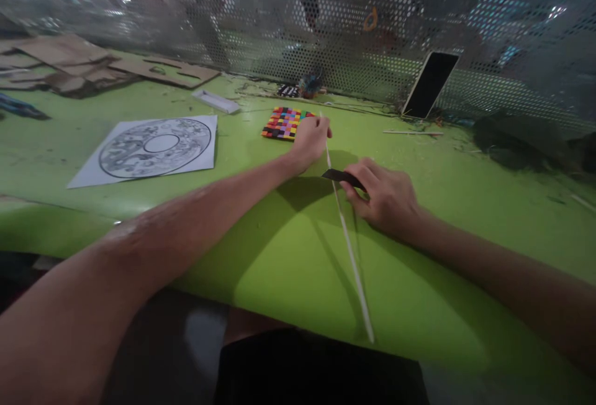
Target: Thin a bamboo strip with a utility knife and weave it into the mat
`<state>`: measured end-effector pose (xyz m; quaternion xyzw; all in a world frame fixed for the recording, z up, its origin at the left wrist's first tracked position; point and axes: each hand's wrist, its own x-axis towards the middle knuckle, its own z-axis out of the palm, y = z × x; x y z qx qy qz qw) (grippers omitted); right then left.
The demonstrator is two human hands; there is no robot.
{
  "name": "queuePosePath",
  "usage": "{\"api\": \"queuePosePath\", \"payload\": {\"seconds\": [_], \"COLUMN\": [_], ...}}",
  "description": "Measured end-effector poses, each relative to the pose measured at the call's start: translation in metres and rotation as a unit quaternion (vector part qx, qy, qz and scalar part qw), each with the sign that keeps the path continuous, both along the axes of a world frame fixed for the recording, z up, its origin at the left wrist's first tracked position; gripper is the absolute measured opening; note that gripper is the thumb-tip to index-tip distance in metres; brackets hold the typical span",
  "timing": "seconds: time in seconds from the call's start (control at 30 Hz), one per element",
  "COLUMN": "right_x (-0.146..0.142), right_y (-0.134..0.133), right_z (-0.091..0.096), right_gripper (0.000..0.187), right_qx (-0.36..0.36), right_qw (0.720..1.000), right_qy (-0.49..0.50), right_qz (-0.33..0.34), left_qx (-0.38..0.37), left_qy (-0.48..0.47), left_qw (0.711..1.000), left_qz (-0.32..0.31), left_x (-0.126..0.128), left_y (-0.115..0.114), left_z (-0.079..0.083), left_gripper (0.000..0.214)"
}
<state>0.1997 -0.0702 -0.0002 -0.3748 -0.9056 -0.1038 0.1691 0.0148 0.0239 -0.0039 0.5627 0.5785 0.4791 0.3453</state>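
Note:
A long, thin, pale stick (351,257) runs from my left hand toward the near edge of the table, its near end close to that edge. My left hand (311,139) is closed on the stick by its far end. In my right hand (384,197) is a dark knife (341,176), its blade lying across the stick just below my left hand. Whether the blade presses into the stick, I cannot tell. Beside and partly behind my left hand lies a small, colourful woven square (285,124).
On the green table (279,237), a paper with a ring-shaped drawing (161,147) lies to the left. Farther back are cardboard pieces (69,60) and a white tray (215,102). A phone (431,85) leans on the perforated metal screen (261,26); a short stick (413,133) lies nearby.

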Motion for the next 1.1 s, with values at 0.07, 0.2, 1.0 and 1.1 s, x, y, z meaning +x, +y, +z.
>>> {"api": "queuePosePath", "payload": {"seconds": [0.07, 0.2, 1.0, 1.1], "right_x": [0.001, 0.008, 0.015, 0.015], "right_y": [0.003, 0.012, 0.014, 0.014], "right_z": [0.001, 0.002, -0.006, -0.006], "right_gripper": [0.048, 0.048, 0.036, 0.037], "right_qx": [-0.02, -0.066, -0.021, -0.029], "right_qw": [1.0, 0.998, 0.999, 0.999], "right_qy": [-0.005, -0.017, 0.01, 0.01], "right_qz": [-0.008, -0.012, -0.023, -0.024], "left_qx": [0.037, 0.063, 0.01, 0.018], "left_qy": [0.093, 0.223, 0.47, 0.495], "left_qw": [0.995, 0.972, 0.882, 0.868], "left_qz": [0.017, 0.026, -0.016, -0.027], "left_x": [-0.002, -0.007, -0.006, -0.006], "left_y": [-0.001, 0.0, -0.01, -0.012], "left_z": [0.002, 0.002, 0.005, 0.004], "left_gripper": [0.034, 0.03, 0.025, 0.028]}}
